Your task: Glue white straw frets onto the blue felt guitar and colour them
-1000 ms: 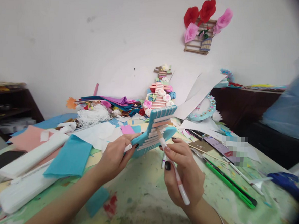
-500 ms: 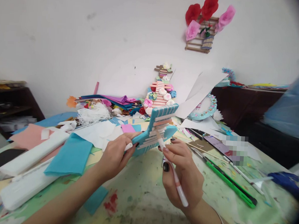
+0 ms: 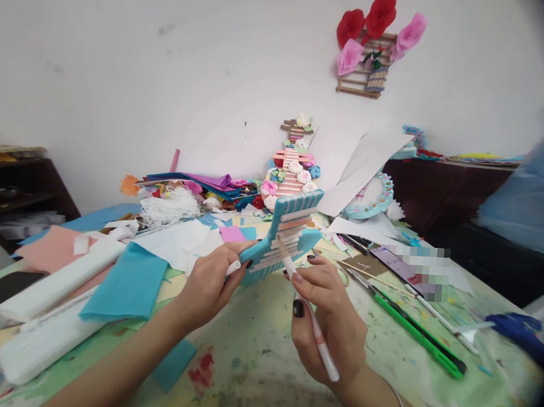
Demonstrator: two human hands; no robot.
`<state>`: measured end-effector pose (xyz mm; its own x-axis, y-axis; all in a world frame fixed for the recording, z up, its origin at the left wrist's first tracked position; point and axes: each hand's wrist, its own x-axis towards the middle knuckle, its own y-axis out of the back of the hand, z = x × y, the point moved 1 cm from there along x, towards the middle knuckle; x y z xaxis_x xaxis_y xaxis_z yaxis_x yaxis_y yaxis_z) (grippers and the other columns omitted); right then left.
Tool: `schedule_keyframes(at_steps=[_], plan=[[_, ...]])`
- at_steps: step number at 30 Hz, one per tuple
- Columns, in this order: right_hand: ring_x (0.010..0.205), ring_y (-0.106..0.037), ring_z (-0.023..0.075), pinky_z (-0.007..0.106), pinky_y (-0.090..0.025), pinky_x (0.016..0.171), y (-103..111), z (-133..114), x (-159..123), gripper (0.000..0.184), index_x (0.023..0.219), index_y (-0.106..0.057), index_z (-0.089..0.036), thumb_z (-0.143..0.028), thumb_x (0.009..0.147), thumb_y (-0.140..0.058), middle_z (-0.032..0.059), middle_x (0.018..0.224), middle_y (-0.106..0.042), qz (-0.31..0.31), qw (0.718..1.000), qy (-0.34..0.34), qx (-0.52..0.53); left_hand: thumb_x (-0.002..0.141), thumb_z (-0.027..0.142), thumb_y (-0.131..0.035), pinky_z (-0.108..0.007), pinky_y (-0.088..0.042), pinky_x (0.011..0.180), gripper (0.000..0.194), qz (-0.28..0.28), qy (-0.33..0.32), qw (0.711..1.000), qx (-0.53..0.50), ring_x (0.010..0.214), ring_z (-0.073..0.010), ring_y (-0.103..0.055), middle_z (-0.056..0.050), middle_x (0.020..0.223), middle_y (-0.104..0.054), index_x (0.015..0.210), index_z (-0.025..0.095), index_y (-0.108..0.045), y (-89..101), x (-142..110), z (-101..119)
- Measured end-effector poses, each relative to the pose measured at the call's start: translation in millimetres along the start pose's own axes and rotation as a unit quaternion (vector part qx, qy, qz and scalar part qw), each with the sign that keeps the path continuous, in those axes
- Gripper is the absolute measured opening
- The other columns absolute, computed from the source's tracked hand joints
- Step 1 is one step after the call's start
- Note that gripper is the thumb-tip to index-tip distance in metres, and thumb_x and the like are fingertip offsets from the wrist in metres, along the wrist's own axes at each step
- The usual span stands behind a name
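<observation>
My left hand (image 3: 208, 284) grips the lower left end of a turquoise craft piece (image 3: 309, 241), its shape an upright neck on a wider base, wound with pale strings across an open middle. A white pen cap (image 3: 234, 267) pokes out between that hand's fingers. In my right hand (image 3: 333, 321), held like a pencil, is a white marker pen (image 3: 322, 349) with a pale pink band. Its tip points up at the strings and looks to touch them; some strings there are peach-pink. My left fingers behind the piece are hidden.
A green box cutter (image 3: 418, 332) and a phone (image 3: 395, 264) lie right of my right hand. To the left are a folded turquoise sheet (image 3: 126, 283) and white rolls (image 3: 59, 279). White string (image 3: 170, 208) is heaped behind, near a flower-decorated guitar-shaped craft (image 3: 292, 171).
My right hand and the marker have shifted slightly left and down along the strings. My left hand and the craft piece stay nearly still.
</observation>
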<state>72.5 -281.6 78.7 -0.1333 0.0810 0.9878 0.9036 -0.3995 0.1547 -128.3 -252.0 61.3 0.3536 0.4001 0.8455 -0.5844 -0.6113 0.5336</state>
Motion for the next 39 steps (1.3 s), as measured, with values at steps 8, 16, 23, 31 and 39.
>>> schedule_keyframes(at_steps=[8, 16, 23, 31, 39], plan=[[0.085, -0.068, 0.0211, 0.046, -0.056, 0.083, -0.7, 0.2, -1.0, 0.037, 0.107, -0.056, -0.018, -0.001, 0.075, -0.048, 0.0068, 0.086, -0.069, 0.009, 1.0, -0.008, -0.003, 0.091, 0.012, -0.05, -0.027, -0.055, 0.075, 0.014, -0.01, 0.007, 1.0, -0.012, 0.102, -0.0197, -0.07, -0.009, 0.113, -0.072, 0.088, 0.024, -0.042, -2.0, -2.7, -3.0], [0.085, -0.068, 0.0214, 0.046, -0.057, 0.082, -0.6, -0.6, -1.2, 0.036, 0.107, -0.056, -0.017, -0.001, 0.076, -0.048, 0.0068, 0.086, -0.068, 0.009, 1.0, -0.002, -0.005, 0.092, 0.012, -0.049, -0.027, -0.055, 0.072, 0.014, 0.003, -0.002, 1.0, -0.002, 0.099, -0.0189, -0.071, -0.008, 0.108, -0.073, 0.088, 0.024, -0.042, -1.5, 0.0, -1.2], [0.084, -0.067, 0.0199, 0.044, -0.057, 0.081, -0.7, -0.8, -0.8, 0.036, 0.106, -0.056, -0.016, 0.0, 0.075, -0.048, 0.0072, 0.086, -0.067, 0.012, 1.0, 0.001, -0.007, 0.092, 0.01, -0.049, -0.025, -0.053, 0.072, 0.014, -0.001, -0.001, 1.0, 0.003, 0.097, -0.0179, -0.07, -0.009, 0.109, -0.071, 0.089, 0.023, -0.043, -0.7, -0.9, -1.5], [0.082, -0.067, 0.0196, 0.044, -0.055, 0.083, -0.9, -0.4, -0.5, 0.036, 0.104, -0.057, -0.015, 0.001, 0.073, -0.049, 0.0072, 0.086, -0.067, 0.008, 1.0, 0.002, -0.003, 0.092, 0.01, -0.049, -0.024, -0.052, 0.072, 0.017, 0.0, 0.0, 1.0, 0.002, 0.096, -0.0172, -0.07, -0.009, 0.106, -0.072, 0.087, 0.023, -0.041, 1.1, -0.7, 0.0], [0.084, -0.066, 0.0196, 0.045, -0.054, 0.083, 3.3, -1.3, -0.2, 0.036, 0.103, -0.058, -0.013, 0.002, 0.071, -0.049, 0.0081, 0.085, -0.065, 0.01, 1.0, 0.008, 0.005, 0.092, 0.01, -0.049, -0.023, -0.051, 0.074, 0.017, 0.004, -0.007, 1.0, 0.001, 0.097, -0.0166, -0.07, -0.012, 0.107, -0.072, 0.086, 0.023, -0.039, -1.5, -1.5, -1.0]])
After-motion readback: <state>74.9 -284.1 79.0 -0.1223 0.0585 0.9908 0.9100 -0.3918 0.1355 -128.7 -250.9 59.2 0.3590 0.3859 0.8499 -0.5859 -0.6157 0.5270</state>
